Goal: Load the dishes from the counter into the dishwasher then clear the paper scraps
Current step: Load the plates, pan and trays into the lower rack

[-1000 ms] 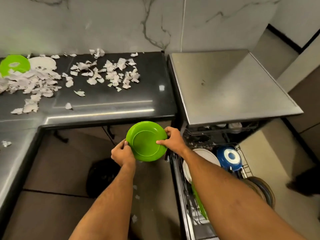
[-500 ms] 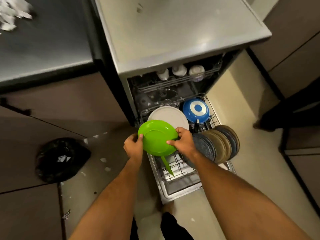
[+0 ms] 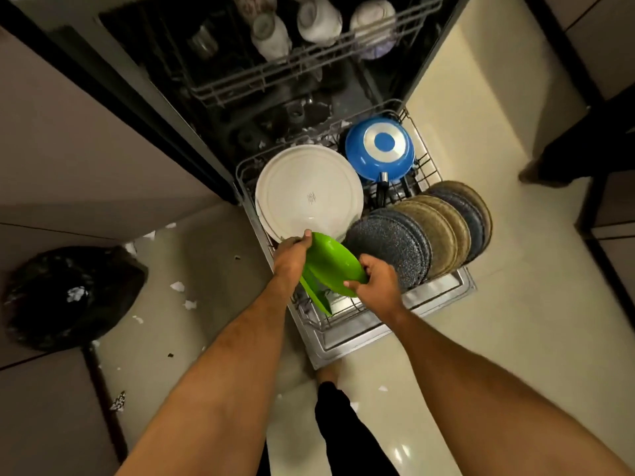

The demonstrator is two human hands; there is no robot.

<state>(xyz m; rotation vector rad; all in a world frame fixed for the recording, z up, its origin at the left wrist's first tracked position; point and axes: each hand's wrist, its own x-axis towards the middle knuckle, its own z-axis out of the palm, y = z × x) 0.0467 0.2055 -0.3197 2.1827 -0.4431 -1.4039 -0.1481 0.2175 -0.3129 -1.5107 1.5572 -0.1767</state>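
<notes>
I hold a green plate [image 3: 331, 264] tilted over the front left of the dishwasher's lower rack [image 3: 426, 156]. My left hand [image 3: 292, 254] grips its upper left rim and my right hand [image 3: 379, 278] grips its lower right rim. Just below it another green plate [image 3: 314, 295] stands on edge in the rack. Behind them leans a large white plate [image 3: 307, 192]. A row of several dark and tan speckled plates [image 3: 426, 228] fills the rack's right side, with a blue pan [image 3: 379, 147] at the back. The counter is out of view.
The upper rack [image 3: 261, 77] holds white cups. A black rubbish bag [image 3: 68, 297] lies on the floor at left, with paper scraps [image 3: 177, 286] scattered near it. My leg [image 3: 343, 427] stands in front of the open dishwasher door [image 3: 347, 341]. A dark cabinet edge is at right.
Both hands carried the green plate from beside the counter down to the lower rack and tilted it toward upright. My view dropped closer to the dishwasher.
</notes>
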